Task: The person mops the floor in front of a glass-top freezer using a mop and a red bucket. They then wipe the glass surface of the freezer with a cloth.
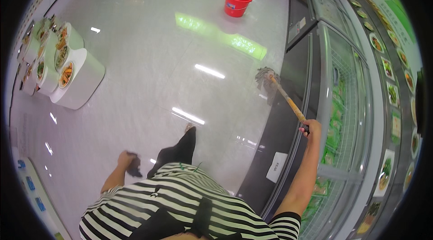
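Mop in the right hand, dark cloth in the left.
The right hand closes round the end of the mop at right, its strands farther off beside the freezer's dark base — the left hand, near left, grips a blurred dark cloth; a red bucket stands far off.
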